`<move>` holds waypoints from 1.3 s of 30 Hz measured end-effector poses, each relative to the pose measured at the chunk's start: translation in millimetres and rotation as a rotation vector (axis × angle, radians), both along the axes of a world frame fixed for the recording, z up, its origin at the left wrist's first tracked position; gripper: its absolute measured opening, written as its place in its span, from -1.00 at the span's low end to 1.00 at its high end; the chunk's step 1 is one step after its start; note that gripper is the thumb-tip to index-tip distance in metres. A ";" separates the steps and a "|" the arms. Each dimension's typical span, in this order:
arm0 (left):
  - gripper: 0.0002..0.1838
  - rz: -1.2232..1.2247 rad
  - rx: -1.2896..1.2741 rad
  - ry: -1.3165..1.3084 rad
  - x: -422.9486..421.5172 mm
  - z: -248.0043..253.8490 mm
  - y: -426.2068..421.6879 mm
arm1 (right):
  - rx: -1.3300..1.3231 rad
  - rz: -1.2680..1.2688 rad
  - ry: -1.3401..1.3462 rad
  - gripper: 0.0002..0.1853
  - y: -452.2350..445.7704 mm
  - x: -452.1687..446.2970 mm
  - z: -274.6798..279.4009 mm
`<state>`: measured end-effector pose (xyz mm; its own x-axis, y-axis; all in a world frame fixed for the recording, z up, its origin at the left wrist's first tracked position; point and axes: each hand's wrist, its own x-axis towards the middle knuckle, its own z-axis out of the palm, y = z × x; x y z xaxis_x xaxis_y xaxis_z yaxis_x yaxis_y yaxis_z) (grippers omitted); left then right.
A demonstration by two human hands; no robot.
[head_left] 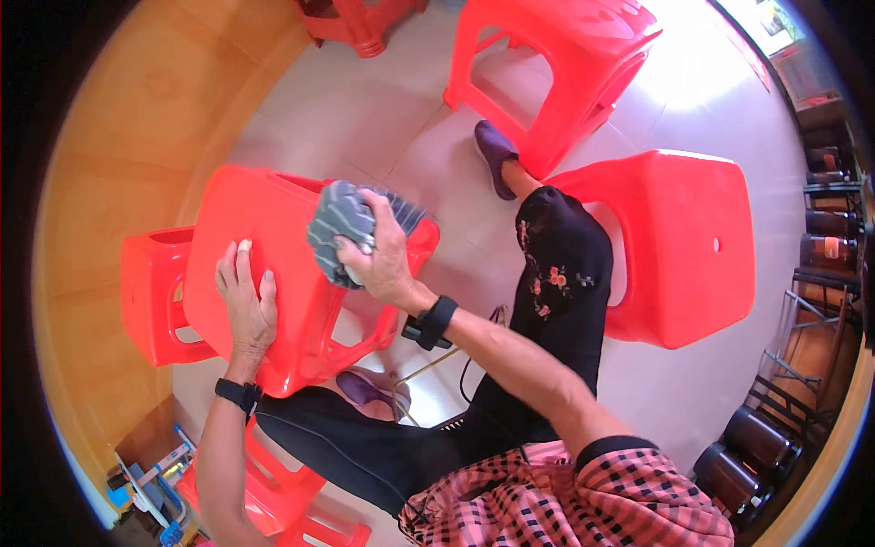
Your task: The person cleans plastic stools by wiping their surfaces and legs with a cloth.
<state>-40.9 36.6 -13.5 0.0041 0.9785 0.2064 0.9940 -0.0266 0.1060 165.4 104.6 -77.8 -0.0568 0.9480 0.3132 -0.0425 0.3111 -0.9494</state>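
Observation:
A red plastic stool point(296, 219) stands tilted in front of my left knee, its seat turned toward the left. My left hand point(248, 305) lies on the seat with its fingers stretched out. Bunched in my right hand point(387, 255) is a grey striped cloth point(339, 223), at the stool's right edge, by the rim of the seat. The cloth hides part of that edge, so I cannot tell whether it touches the plastic. Both wrists wear a black band.
More red stools stand around: a small one point(150, 296) at the left wall, a large one point(688, 246) to the right, another point(556, 64) ahead. Dark jars point(761, 438) line the right side. Tools and brushes point(159, 483) lie at the lower left.

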 end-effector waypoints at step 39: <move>-0.39 0.050 -0.086 -0.007 11.4 8.6 -2.6 | -0.724 0.135 -0.533 -0.40 71.3 47.9 -162.6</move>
<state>-29.5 34.1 -4.9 -0.0463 0.9915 0.1216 0.9931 0.0326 0.1130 213.3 175.9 -240.4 -0.1481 0.8778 -0.4556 0.4653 -0.3447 -0.8153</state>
